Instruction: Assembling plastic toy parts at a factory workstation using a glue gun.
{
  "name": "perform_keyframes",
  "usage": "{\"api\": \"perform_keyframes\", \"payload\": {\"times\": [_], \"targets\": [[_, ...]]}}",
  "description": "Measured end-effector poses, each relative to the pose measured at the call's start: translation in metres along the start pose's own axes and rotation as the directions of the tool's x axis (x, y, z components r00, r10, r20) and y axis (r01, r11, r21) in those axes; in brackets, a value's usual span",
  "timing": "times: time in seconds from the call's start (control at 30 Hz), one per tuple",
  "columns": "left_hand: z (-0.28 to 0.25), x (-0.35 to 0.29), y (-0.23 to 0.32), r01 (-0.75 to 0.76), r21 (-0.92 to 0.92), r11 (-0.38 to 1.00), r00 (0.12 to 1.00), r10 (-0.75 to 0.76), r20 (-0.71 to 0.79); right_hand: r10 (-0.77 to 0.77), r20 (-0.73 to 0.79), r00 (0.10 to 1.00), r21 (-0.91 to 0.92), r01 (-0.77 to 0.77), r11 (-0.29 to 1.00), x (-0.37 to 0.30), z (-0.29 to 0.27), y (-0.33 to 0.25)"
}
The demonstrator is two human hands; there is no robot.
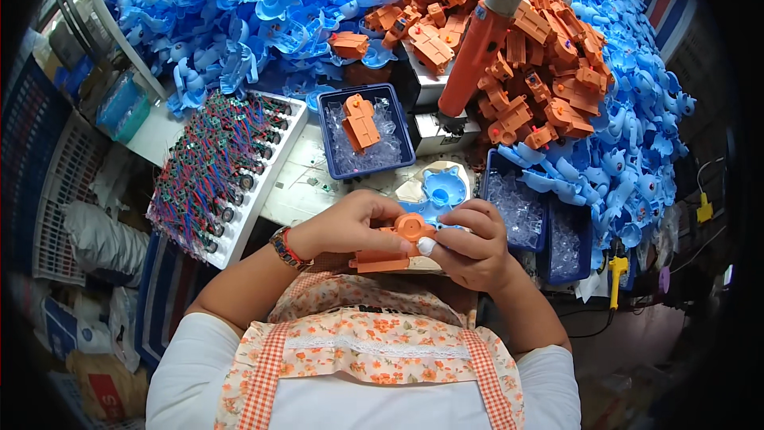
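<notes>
My left hand [350,223] and my right hand [471,240] meet close to my chest, both gripping an orange plastic toy part [398,240] with a round cap on top. A white piece shows at my right thumb tip. Just beyond my fingers lies a blue plastic shell [442,188] on the bench. A blue tray [368,134] farther out holds clear small parts and another orange part [360,121].
A white tray of wired components [216,166] sits at the left. Heaps of blue shells [255,8] and orange parts [541,72] fill the back. An orange powered screwdriver [476,52] hangs above. More blue trays of clear parts [525,211] stand at the right.
</notes>
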State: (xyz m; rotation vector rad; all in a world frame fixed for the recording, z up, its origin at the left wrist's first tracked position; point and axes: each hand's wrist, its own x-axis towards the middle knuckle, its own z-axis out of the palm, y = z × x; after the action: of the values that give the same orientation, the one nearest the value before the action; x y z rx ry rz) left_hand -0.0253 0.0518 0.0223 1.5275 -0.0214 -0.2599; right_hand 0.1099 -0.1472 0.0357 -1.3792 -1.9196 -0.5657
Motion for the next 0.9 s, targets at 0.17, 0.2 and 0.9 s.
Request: {"api": "perform_keyframes", "payload": {"times": [0.17,0.2,0.9], "targets": [[0.009,0.001,0.001,-0.097,0.303,0.948,0.967,0.161,-0.196,0.128,-0.089,0.988,-0.053,-0.133,0.99,-0.018,0.011,0.0],[0.012,0.001,0.003,-0.097,0.304,0.948,0.967,0.162,-0.195,0.195,-0.132,0.972,-0.039,-0.202,0.979,-0.024,0.016,0.0],[0.012,0.003,-0.012,-0.082,0.462,0.883,0.88,0.282,-0.383,0.661,-0.039,0.749,0.307,-0.621,0.721,-0.019,0.015,0.008]]}}
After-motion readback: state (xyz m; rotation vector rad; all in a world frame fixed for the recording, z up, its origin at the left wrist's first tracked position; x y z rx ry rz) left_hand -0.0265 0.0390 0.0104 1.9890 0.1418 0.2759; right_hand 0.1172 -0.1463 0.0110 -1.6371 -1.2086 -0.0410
